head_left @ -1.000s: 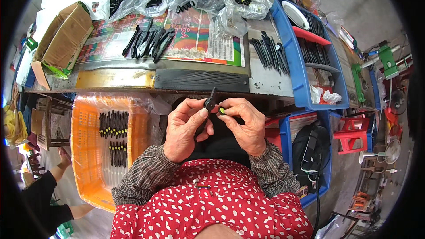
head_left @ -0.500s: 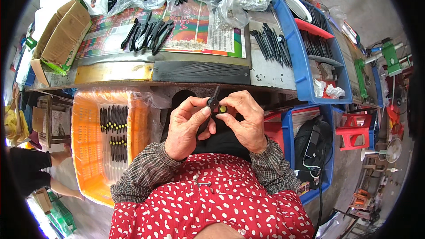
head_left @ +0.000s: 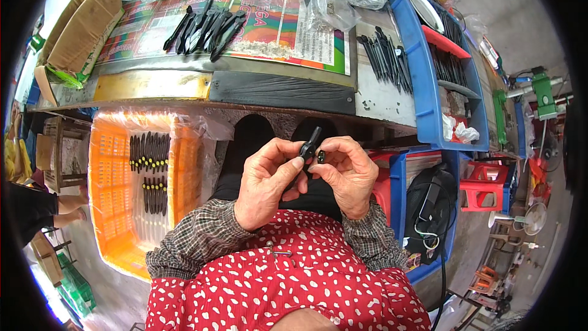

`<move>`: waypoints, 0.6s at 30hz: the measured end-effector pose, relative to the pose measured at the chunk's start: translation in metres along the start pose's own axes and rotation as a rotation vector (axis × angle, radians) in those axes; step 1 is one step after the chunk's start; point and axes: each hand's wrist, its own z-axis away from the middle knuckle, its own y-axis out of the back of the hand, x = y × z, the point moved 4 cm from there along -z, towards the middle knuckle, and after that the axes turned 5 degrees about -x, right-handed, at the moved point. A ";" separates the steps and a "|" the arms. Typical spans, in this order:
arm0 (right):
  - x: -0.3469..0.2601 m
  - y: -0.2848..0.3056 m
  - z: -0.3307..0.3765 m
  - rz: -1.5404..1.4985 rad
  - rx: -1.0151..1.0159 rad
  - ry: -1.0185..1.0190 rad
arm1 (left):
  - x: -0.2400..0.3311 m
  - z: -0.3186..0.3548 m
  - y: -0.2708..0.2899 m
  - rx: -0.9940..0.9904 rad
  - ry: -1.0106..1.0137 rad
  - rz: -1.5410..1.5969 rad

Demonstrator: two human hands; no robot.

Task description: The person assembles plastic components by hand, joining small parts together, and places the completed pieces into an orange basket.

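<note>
In front of my lap, my left hand (head_left: 267, 179) pinches a slim black plastic part (head_left: 312, 141) with a round hub, its narrow end tilted up to the right. Beside the hub, my right hand (head_left: 350, 178) grips a small round black cap (head_left: 321, 157) between thumb and fingertips. The cap looks apart from the black part. To my left, an orange plastic crate (head_left: 109, 202) lined with clear film holds rows of slim black parts with yellow dots (head_left: 149, 152).
Loose black parts (head_left: 205, 29) lie on the workbench (head_left: 282, 93), and more black strips (head_left: 386, 58) lie farther right. A blue divided tray (head_left: 422, 107) stands at the bench's right end. Below it, a black bag (head_left: 425, 202) sits in a blue crate near a red stool (head_left: 481, 187).
The small cap in my right hand has turned from its yellow face to a black side. Both hands have shifted slightly right, and the head view has moved a little.
</note>
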 end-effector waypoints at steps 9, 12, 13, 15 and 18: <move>0.007 -0.002 0.003 0.083 0.061 0.073 | -0.002 0.002 -0.001 0.035 0.019 -0.079; 0.008 -0.001 0.004 0.089 0.077 0.074 | -0.003 0.002 -0.002 0.027 0.018 -0.078; 0.008 -0.002 0.004 0.090 0.073 0.073 | -0.003 0.002 -0.002 0.029 0.016 -0.075; 0.009 -0.002 0.004 0.057 0.097 0.087 | -0.003 0.002 -0.003 0.029 0.008 -0.094; 0.009 -0.002 0.004 0.057 0.099 0.094 | -0.004 0.003 -0.001 0.034 0.027 -0.121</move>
